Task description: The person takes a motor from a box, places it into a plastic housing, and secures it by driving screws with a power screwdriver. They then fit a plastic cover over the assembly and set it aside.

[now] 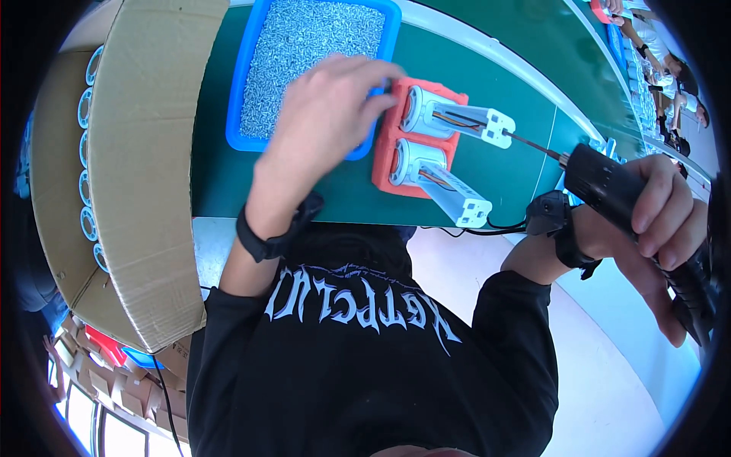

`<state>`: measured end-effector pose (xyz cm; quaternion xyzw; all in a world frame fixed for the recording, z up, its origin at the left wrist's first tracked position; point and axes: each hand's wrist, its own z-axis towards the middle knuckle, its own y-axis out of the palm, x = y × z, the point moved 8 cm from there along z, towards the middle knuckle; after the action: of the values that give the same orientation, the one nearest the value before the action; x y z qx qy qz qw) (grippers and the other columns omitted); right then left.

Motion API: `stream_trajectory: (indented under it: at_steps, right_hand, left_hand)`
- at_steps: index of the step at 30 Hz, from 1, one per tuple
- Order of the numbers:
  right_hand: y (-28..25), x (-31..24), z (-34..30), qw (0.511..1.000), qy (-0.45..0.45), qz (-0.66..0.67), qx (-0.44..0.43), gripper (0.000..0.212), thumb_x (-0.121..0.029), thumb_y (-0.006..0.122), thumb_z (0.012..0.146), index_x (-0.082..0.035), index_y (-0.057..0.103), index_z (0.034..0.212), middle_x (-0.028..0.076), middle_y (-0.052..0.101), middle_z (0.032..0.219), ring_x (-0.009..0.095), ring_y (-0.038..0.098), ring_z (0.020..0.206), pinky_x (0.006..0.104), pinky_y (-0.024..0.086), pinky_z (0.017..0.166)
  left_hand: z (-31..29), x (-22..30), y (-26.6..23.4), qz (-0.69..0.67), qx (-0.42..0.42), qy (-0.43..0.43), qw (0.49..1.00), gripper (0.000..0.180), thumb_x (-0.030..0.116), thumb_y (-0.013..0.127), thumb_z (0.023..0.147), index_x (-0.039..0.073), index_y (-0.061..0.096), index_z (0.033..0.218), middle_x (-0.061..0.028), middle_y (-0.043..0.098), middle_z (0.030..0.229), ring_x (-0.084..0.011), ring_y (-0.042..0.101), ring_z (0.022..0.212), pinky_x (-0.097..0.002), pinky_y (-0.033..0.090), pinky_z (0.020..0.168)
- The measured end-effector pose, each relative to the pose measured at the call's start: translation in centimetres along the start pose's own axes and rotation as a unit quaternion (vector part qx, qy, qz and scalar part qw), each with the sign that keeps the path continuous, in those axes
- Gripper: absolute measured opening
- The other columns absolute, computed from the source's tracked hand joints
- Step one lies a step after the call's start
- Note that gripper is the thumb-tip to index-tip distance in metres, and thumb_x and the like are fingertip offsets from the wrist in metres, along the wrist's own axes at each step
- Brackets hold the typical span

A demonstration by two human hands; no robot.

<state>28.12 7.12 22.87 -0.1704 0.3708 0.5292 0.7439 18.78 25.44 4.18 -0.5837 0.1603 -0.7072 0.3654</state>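
Over blue tray (237,91), left hand (324,103), fingertips perhaps hidden, right hand (659,217) gripping screwdriver (609,186)

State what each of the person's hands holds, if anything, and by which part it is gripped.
The right hand grips a black electric screwdriver around its body. The left hand rests at the blue tray edge; whether it pinches anything cannot be told.

A large cardboard box (145,152) stands at the left, white rings (85,107) along its side; other people (670,84) work far right.
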Motion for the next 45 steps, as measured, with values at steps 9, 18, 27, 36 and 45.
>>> stream_trajectory:
  at_steps: [9, 18, 27, 36, 45]
  right_hand:
    - [2.2, 2.0, 0.1, 0.987, 0.047, -0.112, -0.101, 0.08, -0.081, 0.069, 0.053, -0.016, 0.064, 0.099, -0.005, 0.058, 0.076, 0.006, 0.058, 0.06, 0.0185, 0.047, 0.057]
    - [1.3, 2.9, -0.2, 0.995, 0.041, -0.069, -0.054, 0.079, -0.082, 0.067, 0.053, -0.017, 0.063, 0.098, -0.004, 0.058, 0.075, 0.007, 0.058, 0.06, 0.0189, 0.047, 0.057]
    - [0.4, 3.2, -0.5, 0.997, 0.045, -0.057, -0.023, 0.075, -0.082, 0.068, 0.053, -0.016, 0.063, 0.089, -0.005, 0.058, 0.072, 0.007, 0.058, 0.058, 0.0189, 0.047, 0.057]
    - [0.0, 3.2, -0.8, 0.998, 0.047, -0.049, 0.001, 0.072, -0.082, 0.068, 0.052, -0.016, 0.063, 0.08, -0.005, 0.058, 0.069, 0.007, 0.058, 0.057, 0.0189, 0.047, 0.057]
    - [-1.2, 2.3, -1.5, 0.997, 0.029, -0.037, 0.056, 0.07, -0.082, 0.068, 0.052, -0.015, 0.063, 0.07, -0.006, 0.059, 0.066, 0.006, 0.058, 0.056, 0.0189, 0.047, 0.057]
  left_hand:
    - [-1.8, -3.9, 1.7, 0.12, -0.11, -0.062, 0.985, 0.008, 0.009, 0.065, 0.079, 0.006, 0.066, 0.086, -0.0101, 0.061, 0.079, -0.0289, 0.062, 0.082, -0.0401, 0.05, 0.07]
    - [-0.5, -4.5, 0.1, 0.063, -0.046, -0.069, 0.995, 0.007, 0.01, 0.064, 0.084, 0.004, 0.066, 0.083, -0.0107, 0.062, 0.078, -0.0291, 0.062, 0.072, -0.0365, 0.048, 0.065]
    - [-0.2, -5.0, -0.5, -0.054, 0.006, -0.098, 0.994, 0.007, 0.009, 0.067, 0.08, 0.003, 0.066, 0.083, -0.0114, 0.068, 0.082, -0.0269, 0.066, 0.068, -0.0339, 0.051, 0.059]
    - [0.0, -0.3, 4.3, -0.261, -0.007, -0.05, 0.964, 0.007, -0.001, 0.066, 0.078, 0.002, 0.062, 0.083, -0.0087, 0.064, 0.079, -0.023, 0.064, 0.069, -0.0312, 0.051, 0.061]
    - [-0.7, 0.4, 5.1, -0.281, 0.043, -0.033, 0.958, 0.012, -0.004, 0.062, 0.08, 0.003, 0.06, 0.09, -0.0096, 0.063, 0.084, -0.0244, 0.063, 0.069, -0.0319, 0.05, 0.06]
